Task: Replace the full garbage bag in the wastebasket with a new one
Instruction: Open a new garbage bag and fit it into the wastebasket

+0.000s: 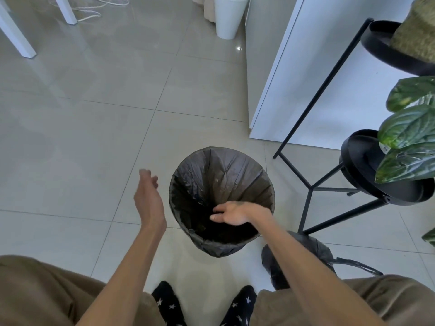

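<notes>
Wastebasket (219, 250) wore a crinkled dark liner (223, 180) folded over its rim; right hand (233, 214) loose-fingered inside, left hand (149, 198) slack, empty.

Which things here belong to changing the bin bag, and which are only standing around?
For the job: wastebasket, new bag inside it, full bag beside it, left hand, right hand.
Only around: plant stand, plant, white cabinet, table legs, cables.

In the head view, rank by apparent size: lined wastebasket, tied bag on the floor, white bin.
1. lined wastebasket
2. tied bag, partly hidden by an arm
3. white bin, farther away and cropped, so unsure
</notes>
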{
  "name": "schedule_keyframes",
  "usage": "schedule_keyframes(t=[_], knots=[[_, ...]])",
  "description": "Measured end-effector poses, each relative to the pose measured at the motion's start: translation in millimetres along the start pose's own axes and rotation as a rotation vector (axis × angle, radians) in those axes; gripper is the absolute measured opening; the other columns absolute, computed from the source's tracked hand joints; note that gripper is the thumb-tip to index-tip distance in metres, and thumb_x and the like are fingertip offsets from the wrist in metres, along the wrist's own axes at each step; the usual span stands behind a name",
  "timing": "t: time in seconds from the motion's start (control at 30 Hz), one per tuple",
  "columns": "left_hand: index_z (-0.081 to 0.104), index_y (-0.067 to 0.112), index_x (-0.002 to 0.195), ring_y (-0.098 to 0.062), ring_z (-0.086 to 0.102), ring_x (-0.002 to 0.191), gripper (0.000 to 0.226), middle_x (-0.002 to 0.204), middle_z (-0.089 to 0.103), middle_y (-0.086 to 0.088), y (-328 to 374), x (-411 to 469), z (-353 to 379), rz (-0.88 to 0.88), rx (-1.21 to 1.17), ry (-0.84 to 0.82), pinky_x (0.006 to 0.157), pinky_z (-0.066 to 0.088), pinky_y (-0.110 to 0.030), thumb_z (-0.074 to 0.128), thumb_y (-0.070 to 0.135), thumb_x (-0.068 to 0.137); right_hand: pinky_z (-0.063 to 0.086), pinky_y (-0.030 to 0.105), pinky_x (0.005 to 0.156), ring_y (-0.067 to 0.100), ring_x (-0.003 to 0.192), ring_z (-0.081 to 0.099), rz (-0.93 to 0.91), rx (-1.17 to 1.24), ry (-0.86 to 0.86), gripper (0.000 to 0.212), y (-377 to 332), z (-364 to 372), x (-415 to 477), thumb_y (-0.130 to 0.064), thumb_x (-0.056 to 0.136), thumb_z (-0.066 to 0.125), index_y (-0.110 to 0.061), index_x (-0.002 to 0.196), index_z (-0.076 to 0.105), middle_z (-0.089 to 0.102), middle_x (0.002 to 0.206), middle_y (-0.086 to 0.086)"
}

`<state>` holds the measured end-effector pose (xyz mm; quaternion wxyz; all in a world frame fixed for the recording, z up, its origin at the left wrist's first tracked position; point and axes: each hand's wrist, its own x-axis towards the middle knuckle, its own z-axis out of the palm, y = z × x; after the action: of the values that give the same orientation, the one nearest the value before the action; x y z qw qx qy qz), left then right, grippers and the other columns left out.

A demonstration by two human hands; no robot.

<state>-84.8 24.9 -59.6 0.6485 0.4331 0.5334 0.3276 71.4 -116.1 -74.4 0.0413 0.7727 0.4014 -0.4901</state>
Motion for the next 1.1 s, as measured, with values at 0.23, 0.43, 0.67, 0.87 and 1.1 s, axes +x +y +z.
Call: schedule_keyframes(t=[0.23,0.43,0.67,0.87,1.1], knots=[[0.069,0.004,0.108,-0.031,0.075,0.086,0.029,0.090,0.077,-0.015,33,-24,60,-0.117,0.452,-0.576,0.084,0.061,-0.042,0.047,0.021,0.099,0.041,0.042,0.112,0.024,0.133,0.050,0.030,0.218,0.002,0.045,16,-30,18,-0.018,0.104,0.042,-0.023,0.149,0.044,0.051,0.149,0.005],[0.061,0.008,0.115,-0.029,0.064,0.102,0.029,0.108,0.068,-0.010,-10,18,92,-0.302,0.881,-0.564,0.086,0.055,-0.038,0.043,0.024,0.099,0.022,0.040,0.122,0.027,0.151,0.024,0.096,0.178,0.065,0.058,30,-35,46,-0.012,0.101,0.036,-0.026,0.157,0.028,0.027,0.164,0.004],[0.040,0.013,0.150,-0.029,0.042,0.137,0.052,0.152,0.044,-0.009,-20,28,86,-0.137,1.055,-0.652,0.109,0.035,-0.038,0.038,0.034,0.102,0.022,0.038,0.123,0.027,0.151,0.024,0.048,0.160,0.258,0.059,37,-27,62,-0.029,0.104,0.043,-0.020,0.159,0.023,0.023,0.166,0.005],[0.039,0.015,0.152,-0.031,0.043,0.140,0.052,0.153,0.046,-0.011,-18,12,73,0.267,1.227,-0.778,0.115,0.036,-0.042,0.041,0.032,0.103,0.051,0.046,0.099,0.032,0.123,0.057,-0.043,-0.108,0.465,0.047,31,-17,37,-0.032,0.096,0.055,-0.023,0.142,0.051,0.056,0.140,0.010],[0.050,0.021,0.138,-0.030,0.045,0.133,0.062,0.140,0.055,-0.008,-27,13,61,0.536,1.955,-0.997,0.113,0.034,-0.049,0.065,0.049,0.085,0.046,0.044,0.105,0.033,0.125,0.056,0.091,-0.383,0.144,0.080,26,4,14,-0.051,0.074,0.081,-0.018,0.141,0.052,0.057,0.138,0.009]])
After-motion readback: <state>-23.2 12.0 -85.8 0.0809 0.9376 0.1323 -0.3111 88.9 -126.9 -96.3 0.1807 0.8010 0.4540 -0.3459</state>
